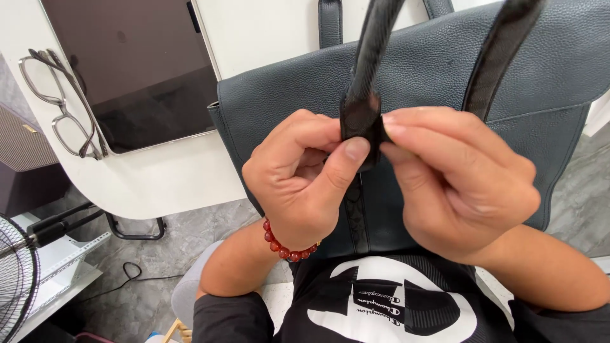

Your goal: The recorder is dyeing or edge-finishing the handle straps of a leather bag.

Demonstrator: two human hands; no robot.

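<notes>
Here, in the head view, the left hand [305, 174] and right hand [454, 181] both pinch closed on the lower end of a black strap [367, 82], thumbs and fingertips meeting at its folded end above the person's lap; its long axis runs nearly upright, leaning slightly right toward the top edge. Behind it, a dark grey leather bag [432, 70] rests against the white table [159, 178], whose rounded edge lies just left of the bag, with a tablet [136, 70] and eyeglasses [60, 101] well apart on it; open floor shows at lower left.
</notes>
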